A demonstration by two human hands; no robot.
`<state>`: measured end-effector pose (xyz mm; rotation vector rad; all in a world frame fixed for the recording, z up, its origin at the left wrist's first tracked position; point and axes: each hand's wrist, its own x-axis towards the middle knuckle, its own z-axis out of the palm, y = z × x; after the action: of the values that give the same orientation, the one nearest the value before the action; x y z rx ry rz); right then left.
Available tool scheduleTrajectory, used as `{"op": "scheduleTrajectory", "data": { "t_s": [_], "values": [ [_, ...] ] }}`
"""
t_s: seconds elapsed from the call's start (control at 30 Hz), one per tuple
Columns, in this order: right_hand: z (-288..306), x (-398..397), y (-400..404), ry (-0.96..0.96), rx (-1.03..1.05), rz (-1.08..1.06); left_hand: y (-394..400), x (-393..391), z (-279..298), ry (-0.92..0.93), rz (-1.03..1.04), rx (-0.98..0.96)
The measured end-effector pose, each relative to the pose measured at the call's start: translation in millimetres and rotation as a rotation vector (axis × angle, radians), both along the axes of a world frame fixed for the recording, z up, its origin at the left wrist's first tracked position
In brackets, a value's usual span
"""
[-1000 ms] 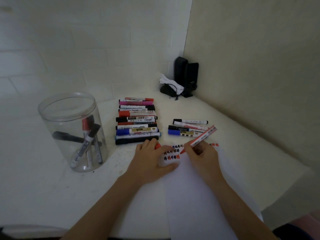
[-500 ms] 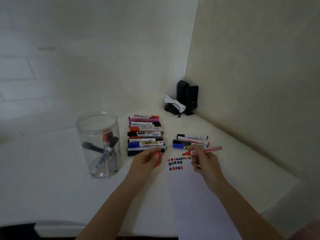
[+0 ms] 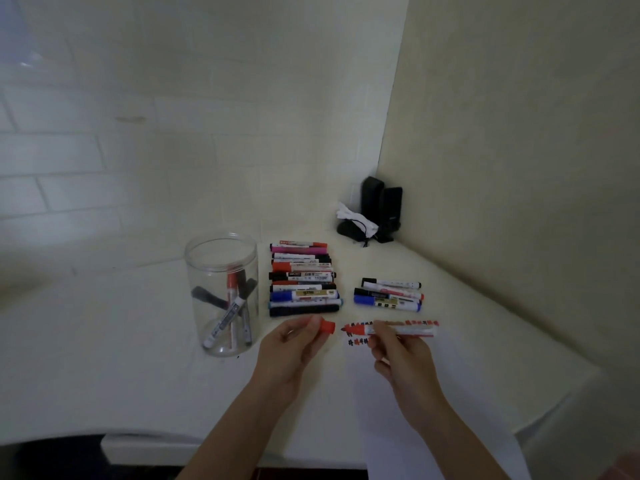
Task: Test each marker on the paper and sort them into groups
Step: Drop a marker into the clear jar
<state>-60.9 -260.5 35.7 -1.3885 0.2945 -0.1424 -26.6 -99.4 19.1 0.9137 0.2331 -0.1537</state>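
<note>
We pinch the small red cap (image 3: 326,327) in our left hand (image 3: 289,355) and the uncapped red-and-white marker (image 3: 391,330) in our right hand (image 3: 403,358), above the white paper sheet (image 3: 398,403). A misaligned capping could smear ink on our fingers.

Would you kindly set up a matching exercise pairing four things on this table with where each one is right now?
Things:
1. red cap
2. uncapped red marker
3. clear jar
4. black speakers

Places:
A. in the far corner by the walls
B. held in the right hand
C. left of the long row of markers
D. pinched in the left hand

Pairs: 1-D, 2-B, 3-C, 4-A
</note>
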Motion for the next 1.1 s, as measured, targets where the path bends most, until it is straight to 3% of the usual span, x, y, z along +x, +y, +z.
{"op": "scheduleTrajectory", "data": {
  "t_s": [0.4,0.63,0.83,0.93,1.1],
  "values": [
    [2.7,-2.2,13.2,-0.064,-0.067,0.067,-12.5,-11.0,4.9,-0.066,-0.018,0.088],
    [4.1,2.0,19.8,-0.057,0.109,0.057,-15.0,-14.4,10.0,-0.175,0.016,0.104],
    [13.8,4.3,20.7,-0.022,0.09,0.169,-10.7,-13.0,7.6,-0.14,0.053,-0.024],
    [15.6,6.0,10.6,0.001,0.185,0.071,-2.7,-9.4,9.6,-0.2,0.128,0.01],
    [7.7,0.9,12.3,-0.031,-0.064,0.168,3.1,-8.6,28.3,-0.382,0.269,0.209]
  ]
}}
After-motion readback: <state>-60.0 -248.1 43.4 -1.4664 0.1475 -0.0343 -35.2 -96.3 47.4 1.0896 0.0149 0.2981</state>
